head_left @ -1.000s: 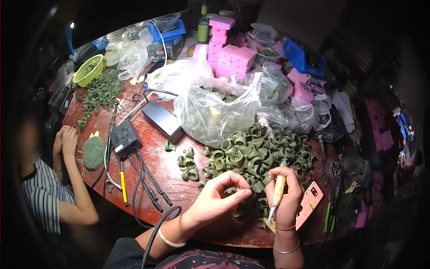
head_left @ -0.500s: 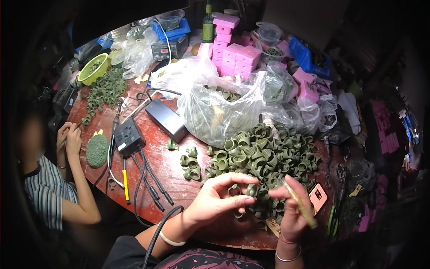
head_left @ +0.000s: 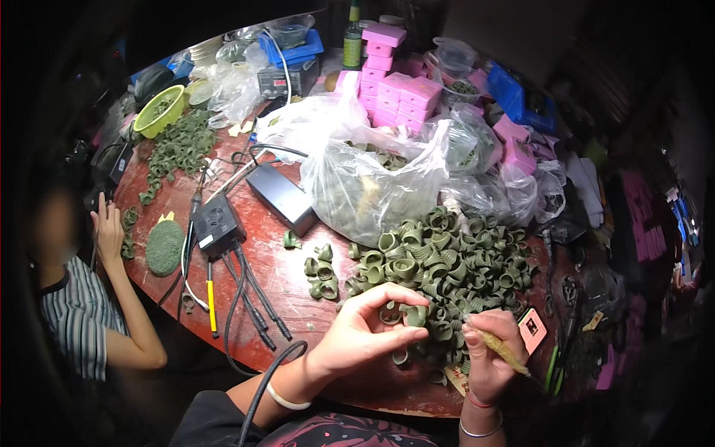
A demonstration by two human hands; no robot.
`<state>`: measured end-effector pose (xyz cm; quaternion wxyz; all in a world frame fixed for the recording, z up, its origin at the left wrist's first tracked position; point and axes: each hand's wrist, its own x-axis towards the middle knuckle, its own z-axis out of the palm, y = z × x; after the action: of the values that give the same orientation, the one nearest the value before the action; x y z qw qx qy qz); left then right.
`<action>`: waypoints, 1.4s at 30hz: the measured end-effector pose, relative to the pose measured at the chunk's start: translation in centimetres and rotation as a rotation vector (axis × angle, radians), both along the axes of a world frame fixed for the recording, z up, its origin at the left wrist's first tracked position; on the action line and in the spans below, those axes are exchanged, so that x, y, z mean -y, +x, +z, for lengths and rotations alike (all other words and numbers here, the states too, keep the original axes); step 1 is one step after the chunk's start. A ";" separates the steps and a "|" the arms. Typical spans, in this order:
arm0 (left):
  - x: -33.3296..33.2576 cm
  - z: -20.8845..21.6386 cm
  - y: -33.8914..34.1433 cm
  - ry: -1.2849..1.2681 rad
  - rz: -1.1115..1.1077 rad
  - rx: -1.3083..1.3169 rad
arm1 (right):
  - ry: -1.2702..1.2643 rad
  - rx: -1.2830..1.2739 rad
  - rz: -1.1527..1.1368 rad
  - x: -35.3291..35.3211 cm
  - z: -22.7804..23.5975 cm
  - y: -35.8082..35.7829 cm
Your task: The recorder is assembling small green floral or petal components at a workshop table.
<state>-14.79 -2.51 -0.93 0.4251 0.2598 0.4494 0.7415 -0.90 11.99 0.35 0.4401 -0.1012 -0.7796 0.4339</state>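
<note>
My left hand (head_left: 361,328) pinches a dark green ring (head_left: 415,316) between thumb and fingers, over the near edge of the table. To its right, my right hand (head_left: 489,365) is closed around a yellowish, tapered stick-like tool (head_left: 503,350), its thick end slanting down to the right. The working tip of the tool is hard to make out. Just beyond both hands spreads a heap of similar green rings (head_left: 447,257), many with ribbed sides. Several more rings (head_left: 322,272) lie in a small group left of the heap.
Behind the heap sits a clear plastic bag (head_left: 350,194) with green pieces, and pink boxes (head_left: 406,100). A black box with cables (head_left: 218,223), a yellow-handled tool (head_left: 211,298) and a green pad (head_left: 164,249) lie left. A co-worker's hand (head_left: 109,231) is at the far left.
My right hand has turned, its fingers now folded round the tool. The ring in my left hand is tilted differently. The co-worker's hand has lifted and its fingers have spread.
</note>
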 end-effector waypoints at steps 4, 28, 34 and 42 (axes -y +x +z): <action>-0.1 0.0 0.2 -0.001 -0.009 -0.030 | -0.387 0.060 0.217 0.2 -0.1 0.5; 0.0 0.1 -0.2 -0.073 0.037 0.310 | 0.056 0.137 -0.147 -0.8 -0.4 -3.9; 0.0 0.7 0.1 -0.049 -0.076 0.059 | 0.069 0.110 0.115 1.2 -0.9 -1.1; 0.0 0.4 -0.1 0.044 0.000 0.149 | -0.332 0.022 0.084 0.9 0.5 0.1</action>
<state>-14.88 -2.50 -0.48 0.4516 0.2135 0.4000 0.7684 -0.76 11.04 0.88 0.3903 -0.1444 -0.7056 0.5736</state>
